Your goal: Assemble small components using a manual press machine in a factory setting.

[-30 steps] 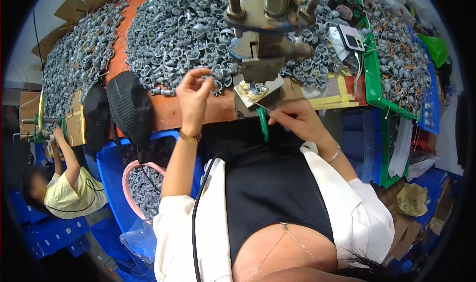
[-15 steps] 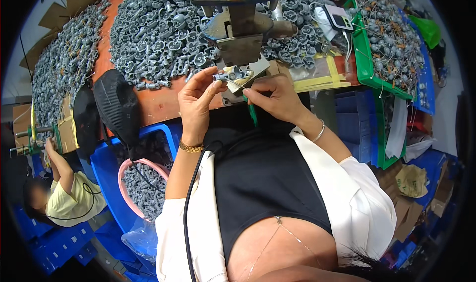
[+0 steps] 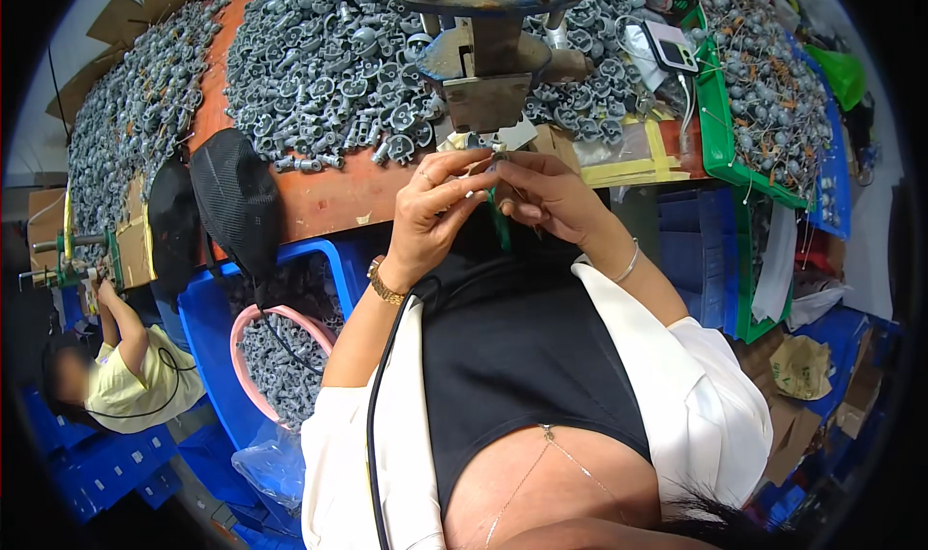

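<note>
My left hand (image 3: 435, 207) and my right hand (image 3: 556, 197) meet just below the head of a metal press (image 3: 488, 101). Both are closed, fingertips close together. A small grey plastic part (image 3: 491, 166) is pinched in my left fingers, mostly covered by them; a small white tip (image 3: 471, 194) pokes out between those fingers. What my right fingers grip is hidden. A slim green thing (image 3: 503, 229) hangs below my right hand; I cannot tell whether it is held. Behind the fingertips, another grey piece (image 3: 472, 141) sits at a cream-coloured holder under the press.
Loose grey plastic parts (image 3: 329, 67) are heaped across the orange table (image 3: 324, 207). A phone (image 3: 670, 47) with a cable lies right of the press, beside a green tray (image 3: 715, 134). A black mesh-backed object (image 3: 232, 188) and blue tub (image 3: 208, 332) are left. A co-worker (image 3: 140, 366) sits far left.
My left hand has moved right and down, and its fingers have closed further over the grey part. My right hand has come to meet it. The view has shifted slightly.
</note>
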Tool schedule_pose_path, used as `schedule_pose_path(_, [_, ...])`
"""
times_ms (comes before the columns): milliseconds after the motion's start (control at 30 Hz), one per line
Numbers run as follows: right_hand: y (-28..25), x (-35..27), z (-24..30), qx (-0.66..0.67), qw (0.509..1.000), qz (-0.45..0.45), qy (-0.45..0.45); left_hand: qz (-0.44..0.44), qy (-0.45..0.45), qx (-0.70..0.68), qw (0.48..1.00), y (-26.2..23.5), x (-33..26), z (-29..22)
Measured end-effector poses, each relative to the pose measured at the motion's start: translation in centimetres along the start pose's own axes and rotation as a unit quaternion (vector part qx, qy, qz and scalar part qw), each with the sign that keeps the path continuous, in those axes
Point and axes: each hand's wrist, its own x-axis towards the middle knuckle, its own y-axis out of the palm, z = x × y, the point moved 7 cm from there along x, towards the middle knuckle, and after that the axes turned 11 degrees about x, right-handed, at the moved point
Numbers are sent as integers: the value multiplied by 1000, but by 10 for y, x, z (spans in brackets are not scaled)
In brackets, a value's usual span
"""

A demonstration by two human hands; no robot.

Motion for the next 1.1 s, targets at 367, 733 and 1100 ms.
schedule_pose_path(367, [-20, 6, 15, -224, 955, -120, -152, -323, -226, -212, 894, -51, -46, 67])
schedule_pose_path(733, [-10, 18, 5, -275, 941, -40, -192, -34, -24, 238, 970, -16, -8, -1])
schedule_pose_path(1100, [-10, 22, 8, -358, 902, -92, -222, -53, -174, 66, 981, 4, -15, 38])
